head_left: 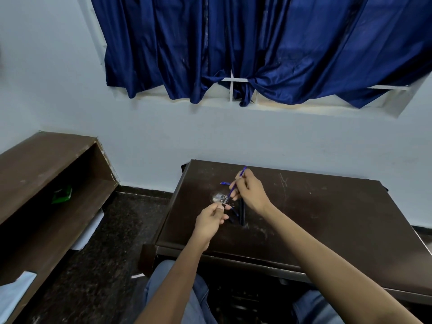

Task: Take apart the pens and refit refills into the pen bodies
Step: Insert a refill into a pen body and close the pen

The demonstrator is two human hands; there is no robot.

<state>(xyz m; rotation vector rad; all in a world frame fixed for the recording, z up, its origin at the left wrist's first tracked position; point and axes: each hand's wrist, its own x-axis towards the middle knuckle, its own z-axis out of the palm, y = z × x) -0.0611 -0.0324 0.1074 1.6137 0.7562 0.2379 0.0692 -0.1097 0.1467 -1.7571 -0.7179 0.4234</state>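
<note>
A thin blue refill slants above the dark table, its far end up and right, its tip down and left. My right hand pinches the refill near its upper part. My left hand pinches a small dark pen piece at the refill's lower tip. Dark pen bodies lie on the table just under my hands. Another blue refill lies flat on the table beyond my hands.
A scuffed pale patch marks the tabletop near my left hand. A brown shelf unit stands to the left with a green item inside. The wall and blue curtain are behind the table.
</note>
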